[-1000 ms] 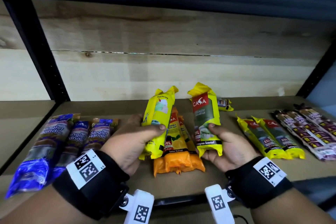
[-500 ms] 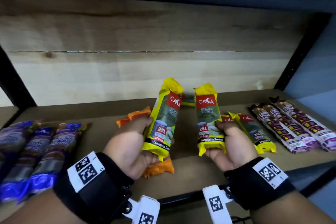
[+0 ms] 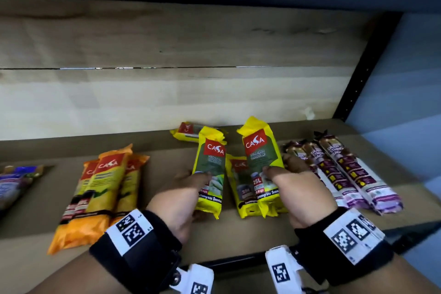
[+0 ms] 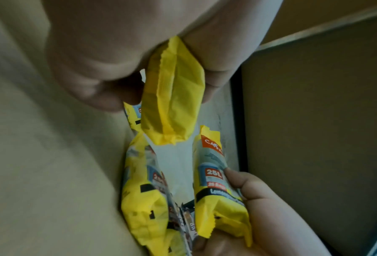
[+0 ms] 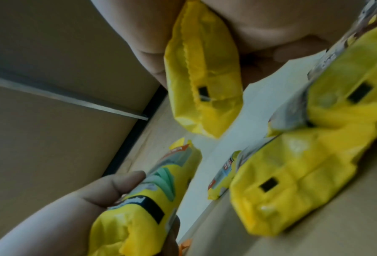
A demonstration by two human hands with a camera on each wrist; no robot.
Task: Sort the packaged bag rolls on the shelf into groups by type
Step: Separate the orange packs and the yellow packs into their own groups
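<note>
In the head view, the left hand (image 3: 177, 200) is sitting just left of the frame's centre, its thumb and fingers curling round the lower half of a yellow plastic-wrapped bag roll with a red CASA label (image 3: 211, 169), which is leaning upright with its top tilting toward the back boards. The right hand (image 3: 298, 194) is sitting right of centre, its thumb pressing on the front of a second yellow CASA roll marked 25L (image 3: 261, 167) while the fingers are wrapping behind it; this roll is also standing tilted.

Between and beneath the 2 held rolls, another yellow roll (image 3: 241, 184) is lying flat on the brown shelf board (image 3: 167, 157), partly covered by the right-hand roll. A further yellow roll (image 3: 187, 132) is lying crosswise at the back, above centre.

In the lower left, 3 orange-and-yellow CASA rolls (image 3: 100, 191) are lying side by side, touching. At the far left edge, blue-wrapped rolls (image 3: 14, 181) are showing, blurred. On the right, 3 dark maroon and white rolls (image 3: 343, 172) are lying together, just beside the right hand.

The left wrist view is showing the left fingers (image 4: 91, 72) closing on the yellow wrapper's end; the right wrist view is showing the same for the right fingers (image 5: 148, 57).
</note>
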